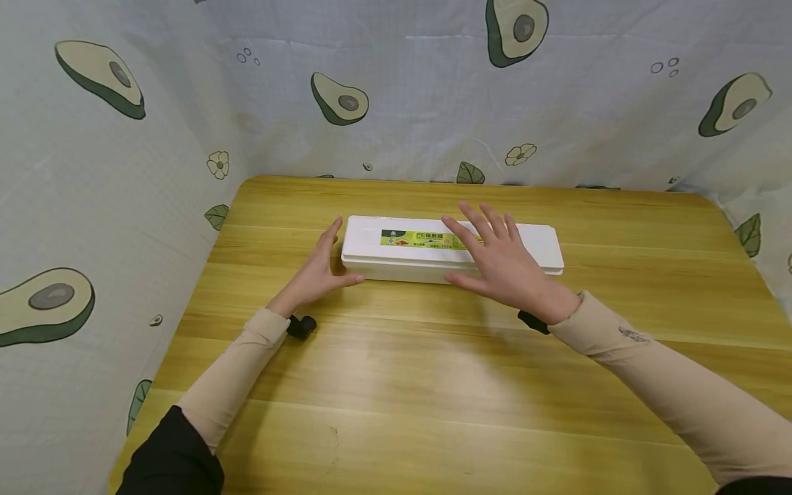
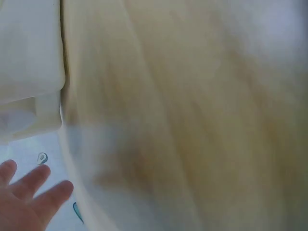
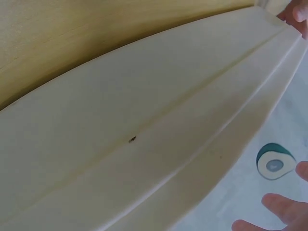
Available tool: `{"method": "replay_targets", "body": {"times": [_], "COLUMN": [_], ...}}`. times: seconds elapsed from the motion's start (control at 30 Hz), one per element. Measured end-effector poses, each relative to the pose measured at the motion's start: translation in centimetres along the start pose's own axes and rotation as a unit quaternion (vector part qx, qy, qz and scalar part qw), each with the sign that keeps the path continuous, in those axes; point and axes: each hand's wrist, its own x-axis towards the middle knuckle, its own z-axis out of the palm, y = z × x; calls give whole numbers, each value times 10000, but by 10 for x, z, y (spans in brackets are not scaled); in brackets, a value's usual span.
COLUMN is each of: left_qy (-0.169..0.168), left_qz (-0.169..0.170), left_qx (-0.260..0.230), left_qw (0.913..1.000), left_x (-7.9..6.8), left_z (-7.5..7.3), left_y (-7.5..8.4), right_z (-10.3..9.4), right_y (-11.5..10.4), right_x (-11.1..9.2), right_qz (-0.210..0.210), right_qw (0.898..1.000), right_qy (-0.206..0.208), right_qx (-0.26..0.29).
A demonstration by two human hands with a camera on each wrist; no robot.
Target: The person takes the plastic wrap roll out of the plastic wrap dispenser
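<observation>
A long white cling film box (image 1: 365, 240) with a green and yellow label lies lengthwise on the wooden table. At its left end is my left hand (image 1: 312, 271), thumb stretched along the near side and fingers behind the corner. In the left wrist view, fingers (image 2: 48, 199) are spread beside the box (image 2: 29, 53), with a gap between. My right hand (image 1: 504, 265), fingers fanned out, is over the right half of the box and covers part of the label. The right wrist view has the box's long side (image 3: 120, 120) close up, with fingertips (image 3: 284, 207) apart from it.
The wooden table (image 1: 408, 385) extends around the box on all sides. Behind it and to the left hangs a pale cloth (image 1: 421, 103) printed with avocados. A black wrist camera (image 1: 302, 327) sits at the left cuff.
</observation>
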Motion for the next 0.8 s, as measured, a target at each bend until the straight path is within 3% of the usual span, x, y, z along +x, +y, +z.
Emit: {"method": "replay_targets", "body": {"times": [0.13, 0.33, 0.57, 0.8], "left_qy": [-9, -204, -421, -540], "left_qz": [86, 152, -65, -165], "left_qx": [-689, -1863, -2157, -2425], "left_qw": [9976, 9822, 9755, 9685], "left_x": [3, 3, 9, 12], "left_z": [2, -2, -1, -4], "left_y": [-2, 7, 2, 13], "right_z": [2, 5, 8, 12], "right_y": [-1, -2, -2, -2], "right_x": [3, 7, 11, 15], "right_qz": [-17, -37, -48, -9], "right_qw": [10000, 10000, 10000, 9998], "right_qy": [1, -21, -73, -182], "right_qx": [11, 36, 18, 40]}}
